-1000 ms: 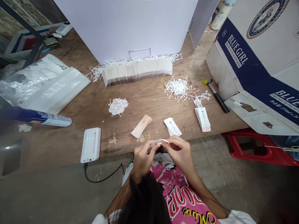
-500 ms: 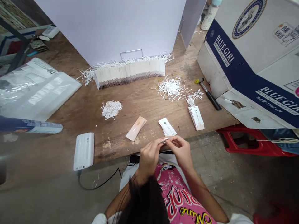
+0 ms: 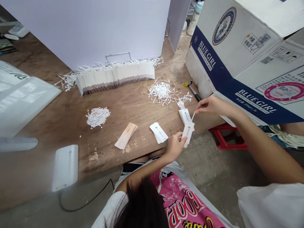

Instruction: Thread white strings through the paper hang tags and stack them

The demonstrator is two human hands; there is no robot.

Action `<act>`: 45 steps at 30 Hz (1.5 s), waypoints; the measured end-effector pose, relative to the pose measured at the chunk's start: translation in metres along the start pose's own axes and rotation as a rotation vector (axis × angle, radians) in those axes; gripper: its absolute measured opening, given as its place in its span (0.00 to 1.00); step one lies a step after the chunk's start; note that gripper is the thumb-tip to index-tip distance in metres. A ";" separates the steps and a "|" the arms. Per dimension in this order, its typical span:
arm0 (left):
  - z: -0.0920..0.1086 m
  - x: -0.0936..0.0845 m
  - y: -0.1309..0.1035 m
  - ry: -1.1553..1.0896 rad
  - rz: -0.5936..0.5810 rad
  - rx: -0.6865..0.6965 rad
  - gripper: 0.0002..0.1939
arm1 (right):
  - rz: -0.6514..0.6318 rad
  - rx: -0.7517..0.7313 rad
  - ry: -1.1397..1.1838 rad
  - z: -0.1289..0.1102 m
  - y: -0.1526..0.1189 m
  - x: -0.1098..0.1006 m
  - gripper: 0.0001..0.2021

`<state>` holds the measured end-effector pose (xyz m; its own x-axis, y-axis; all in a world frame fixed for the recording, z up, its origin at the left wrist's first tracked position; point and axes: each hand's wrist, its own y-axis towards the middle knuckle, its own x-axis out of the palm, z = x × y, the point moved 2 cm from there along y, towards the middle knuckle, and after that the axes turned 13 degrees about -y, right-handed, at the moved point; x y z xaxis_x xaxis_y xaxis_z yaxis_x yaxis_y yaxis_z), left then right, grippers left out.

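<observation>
My left hand [image 3: 175, 146] holds a white hang tag [image 3: 188, 132] by its lower end, just beyond the table's front edge. A short white string [image 3: 193, 116] runs from the tag's top to my right hand [image 3: 207, 105], whose fingertips pinch it. Behind the held tag lies a stack of strung white tags [image 3: 184, 116], partly covered by it. Left of my left hand sit a stack of white tags [image 3: 158, 132] and a stack of beige tags [image 3: 126, 136]. Farther back is a tangled pile of white strings [image 3: 161, 91].
A long row of packed tags [image 3: 116, 76] stands before a pale panel [image 3: 99, 31]. Small white pieces [image 3: 98, 117] and a power bank [image 3: 65, 167] are at left. A hammer [image 3: 195, 92] lies by the Blue Girl carton [image 3: 237, 63]; a red stool [image 3: 220, 136] stands below.
My hands have parted from their pinch at the front edge and moved right. My right hand has gone farther back, stretching the tag's string. The view has shifted right.
</observation>
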<state>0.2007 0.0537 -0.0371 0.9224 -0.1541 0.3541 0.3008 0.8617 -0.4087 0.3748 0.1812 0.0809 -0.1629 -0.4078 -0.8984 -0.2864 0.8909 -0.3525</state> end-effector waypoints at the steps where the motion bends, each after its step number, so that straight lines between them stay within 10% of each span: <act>1: -0.004 0.010 0.006 -0.046 0.000 -0.044 0.06 | -0.030 0.004 -0.041 0.005 0.015 -0.004 0.20; 9: -0.009 0.039 0.037 -0.360 0.052 -0.301 0.08 | -0.055 -0.115 -0.175 0.025 0.105 0.003 0.04; 18: -0.010 0.037 0.028 -0.478 -0.032 -0.559 0.10 | -0.086 -0.085 -0.304 0.029 0.133 0.022 0.03; 25: 0.016 -0.010 -0.041 -0.233 -0.523 -0.661 0.16 | 0.650 -0.127 -0.309 -0.033 0.068 0.034 0.09; 27: 0.037 -0.056 -0.053 0.083 -0.278 -0.299 0.16 | 0.562 -0.071 -0.062 -0.062 0.041 0.064 0.06; 31: 0.078 -0.166 -0.066 0.805 0.616 0.396 0.15 | 0.107 -0.012 0.235 -0.105 0.009 0.135 0.08; 36: 0.080 -0.236 -0.058 0.991 0.651 0.248 0.13 | 0.126 0.146 0.407 -0.109 0.004 0.159 0.07; 45: 0.081 -0.238 -0.076 0.551 0.716 0.252 0.11 | 0.128 0.252 0.668 -0.099 -0.014 0.150 0.13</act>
<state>-0.0609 0.0644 -0.0221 0.8717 0.3019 -0.3859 -0.3850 0.9092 -0.1585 0.2612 0.0877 -0.0234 -0.7455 -0.2607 -0.6134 -0.0131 0.9259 -0.3777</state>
